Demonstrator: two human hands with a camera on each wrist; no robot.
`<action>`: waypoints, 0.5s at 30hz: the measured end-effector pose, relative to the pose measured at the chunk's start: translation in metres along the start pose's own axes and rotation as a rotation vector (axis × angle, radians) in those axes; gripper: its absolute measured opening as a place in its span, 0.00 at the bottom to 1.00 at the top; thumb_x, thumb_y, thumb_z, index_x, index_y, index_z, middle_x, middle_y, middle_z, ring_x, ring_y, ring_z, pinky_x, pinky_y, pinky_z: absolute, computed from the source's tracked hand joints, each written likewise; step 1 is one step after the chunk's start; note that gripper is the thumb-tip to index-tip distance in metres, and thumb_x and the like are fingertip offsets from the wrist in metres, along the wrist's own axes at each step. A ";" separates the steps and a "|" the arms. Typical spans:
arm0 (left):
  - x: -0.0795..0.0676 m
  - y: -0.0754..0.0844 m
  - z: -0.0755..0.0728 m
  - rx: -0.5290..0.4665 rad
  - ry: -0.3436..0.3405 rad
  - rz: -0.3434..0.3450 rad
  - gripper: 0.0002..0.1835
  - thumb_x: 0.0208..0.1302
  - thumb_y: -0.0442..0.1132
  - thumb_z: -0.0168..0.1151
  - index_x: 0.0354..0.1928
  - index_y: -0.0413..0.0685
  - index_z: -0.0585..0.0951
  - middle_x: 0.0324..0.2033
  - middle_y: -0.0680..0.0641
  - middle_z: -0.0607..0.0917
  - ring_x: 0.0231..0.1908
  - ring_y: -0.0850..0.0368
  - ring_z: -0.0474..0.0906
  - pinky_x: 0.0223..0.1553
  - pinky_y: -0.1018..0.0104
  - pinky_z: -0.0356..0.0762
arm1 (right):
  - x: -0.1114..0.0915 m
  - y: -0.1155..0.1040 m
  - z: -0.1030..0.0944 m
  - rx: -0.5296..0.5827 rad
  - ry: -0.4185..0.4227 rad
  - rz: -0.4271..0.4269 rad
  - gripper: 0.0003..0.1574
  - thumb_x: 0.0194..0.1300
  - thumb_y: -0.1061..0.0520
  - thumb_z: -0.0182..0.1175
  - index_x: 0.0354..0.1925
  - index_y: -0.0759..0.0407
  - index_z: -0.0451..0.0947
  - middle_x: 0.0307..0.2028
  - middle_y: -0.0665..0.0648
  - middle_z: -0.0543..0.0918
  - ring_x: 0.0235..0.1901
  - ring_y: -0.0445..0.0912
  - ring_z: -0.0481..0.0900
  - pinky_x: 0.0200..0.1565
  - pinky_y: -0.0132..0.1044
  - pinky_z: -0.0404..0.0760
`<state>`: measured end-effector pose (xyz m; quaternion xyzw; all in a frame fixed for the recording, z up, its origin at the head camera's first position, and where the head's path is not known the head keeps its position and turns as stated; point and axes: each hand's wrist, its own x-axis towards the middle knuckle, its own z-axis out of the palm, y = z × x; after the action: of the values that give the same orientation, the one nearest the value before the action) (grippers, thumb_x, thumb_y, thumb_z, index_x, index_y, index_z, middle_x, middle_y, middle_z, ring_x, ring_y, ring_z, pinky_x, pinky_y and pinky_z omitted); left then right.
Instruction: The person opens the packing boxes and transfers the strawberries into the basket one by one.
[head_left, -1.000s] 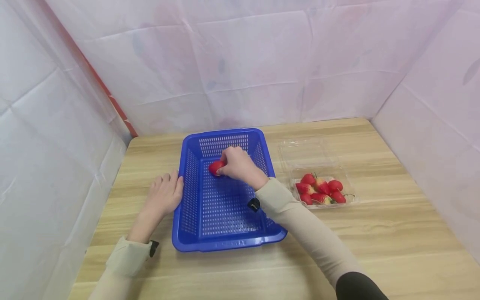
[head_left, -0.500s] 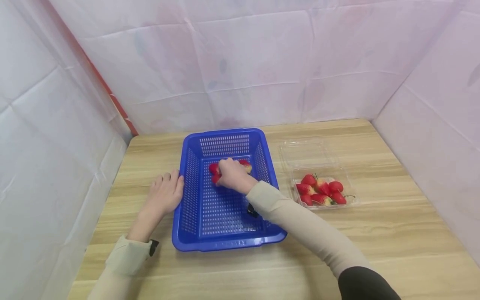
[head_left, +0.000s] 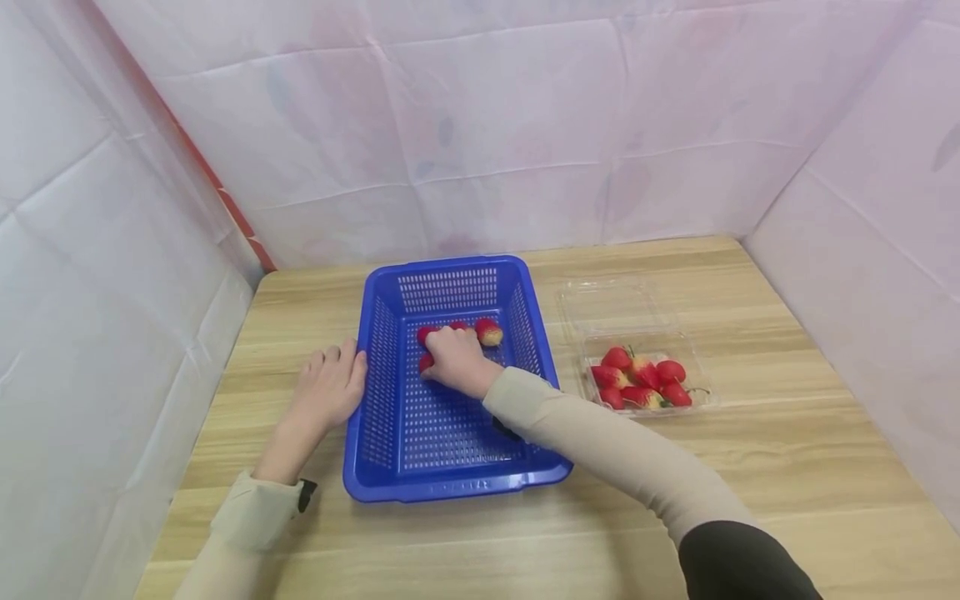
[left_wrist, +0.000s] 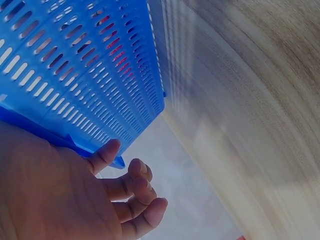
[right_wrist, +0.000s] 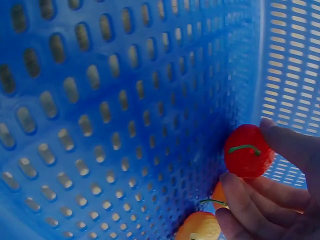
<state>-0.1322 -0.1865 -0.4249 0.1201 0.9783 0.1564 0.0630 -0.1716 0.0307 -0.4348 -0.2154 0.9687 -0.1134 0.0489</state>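
My right hand (head_left: pixel 457 360) is down inside the blue perforated basket (head_left: pixel 457 485). Its thumb and fingers pinch a red strawberry (right_wrist: pixel 248 151) with a short green stem, seen best in the right wrist view. Beyond the hand lie more strawberries: one at the back left (head_left: pixel 426 334), one partly covered by the hand (head_left: pixel 458 325), and a red and yellow one (head_left: pixel 489 332) at the right. My left hand (head_left: pixel 330 387) rests against the basket's left rim. In the left wrist view the thumb touches the rim, and the loose fingers hold nothing.
To the right of the basket, a clear plastic clamshell box (head_left: pixel 618 308) stands with its lid folded back, several strawberries (head_left: pixel 641 379) in its near half. Everything is on a wooden table (head_left: pixel 772 350), with white patterned sheets (head_left: pixel 510 125) hanging behind and at both sides.
My right hand has moved toward me, from the back-left strawberry to one closer in. The strawberries at the back now show around the hand. The left hand has stayed on the rim.
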 end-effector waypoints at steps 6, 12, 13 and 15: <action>-0.001 0.001 -0.001 -0.005 0.000 -0.006 0.23 0.79 0.52 0.26 0.50 0.42 0.66 0.39 0.36 0.75 0.39 0.38 0.69 0.41 0.47 0.65 | 0.002 -0.001 0.003 -0.022 -0.031 0.000 0.25 0.49 0.40 0.78 0.34 0.55 0.81 0.32 0.53 0.85 0.31 0.50 0.82 0.34 0.49 0.77; -0.001 0.001 -0.001 -0.004 -0.004 -0.005 0.23 0.79 0.52 0.26 0.50 0.42 0.66 0.38 0.37 0.74 0.39 0.39 0.68 0.41 0.47 0.65 | 0.003 0.000 0.004 -0.031 -0.042 -0.001 0.25 0.51 0.38 0.76 0.34 0.55 0.81 0.32 0.54 0.84 0.31 0.51 0.81 0.35 0.50 0.76; -0.001 0.001 -0.001 -0.004 -0.004 -0.005 0.23 0.79 0.52 0.26 0.49 0.43 0.66 0.38 0.37 0.74 0.39 0.39 0.68 0.40 0.47 0.65 | 0.003 0.000 0.004 -0.030 -0.043 -0.003 0.24 0.52 0.39 0.75 0.35 0.55 0.81 0.32 0.54 0.84 0.31 0.51 0.81 0.35 0.50 0.76; -0.001 0.001 -0.001 -0.002 -0.003 -0.006 0.22 0.79 0.52 0.26 0.49 0.43 0.66 0.38 0.37 0.74 0.38 0.39 0.68 0.40 0.48 0.65 | 0.002 0.001 0.004 -0.029 -0.045 -0.008 0.22 0.54 0.40 0.74 0.34 0.55 0.81 0.32 0.54 0.84 0.30 0.51 0.81 0.35 0.51 0.76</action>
<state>-0.1314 -0.1858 -0.4234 0.1175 0.9784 0.1570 0.0652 -0.1735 0.0296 -0.4392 -0.2224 0.9680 -0.0946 0.0672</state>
